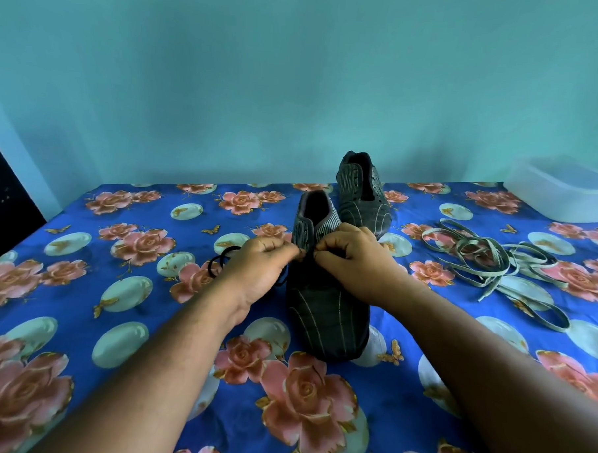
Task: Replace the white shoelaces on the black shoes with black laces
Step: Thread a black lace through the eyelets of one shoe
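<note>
Near shoe (325,296): your left hand (258,265) and right hand (352,259) pinch together at its eyelets, apparently on the black lace (221,257) coiled just left of it. Lace: limp, light; hold it near the tip. White laces (487,265): heaped right of the shoe.

Left hand (259,263) and right hand (353,255), fingertips pinched together.

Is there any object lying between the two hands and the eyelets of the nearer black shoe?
Nothing visible does. The left hand and right hand are already at the lacing area of the nearer black striped shoe. The pale removed laces lie off to the right, and the black lace coil sits left of the shoe.
</note>
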Demonstrator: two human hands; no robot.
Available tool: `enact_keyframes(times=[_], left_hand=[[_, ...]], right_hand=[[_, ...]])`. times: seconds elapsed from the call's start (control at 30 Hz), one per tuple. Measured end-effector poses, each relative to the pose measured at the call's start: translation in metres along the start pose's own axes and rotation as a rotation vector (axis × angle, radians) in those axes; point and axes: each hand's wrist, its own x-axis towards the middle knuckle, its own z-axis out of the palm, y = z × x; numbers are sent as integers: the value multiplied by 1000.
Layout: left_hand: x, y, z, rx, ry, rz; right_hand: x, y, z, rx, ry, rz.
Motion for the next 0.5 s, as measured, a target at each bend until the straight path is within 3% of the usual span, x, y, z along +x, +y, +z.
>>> enact_keyframes(times=[0.27,0.5], left_hand=[[4,-2,-2,45,-21,70],[1,-8,-1,114,-20,205]], right_hand=[[5,2,-4,-67,-91,9],[3,11,-7,-24,-20,-78]])
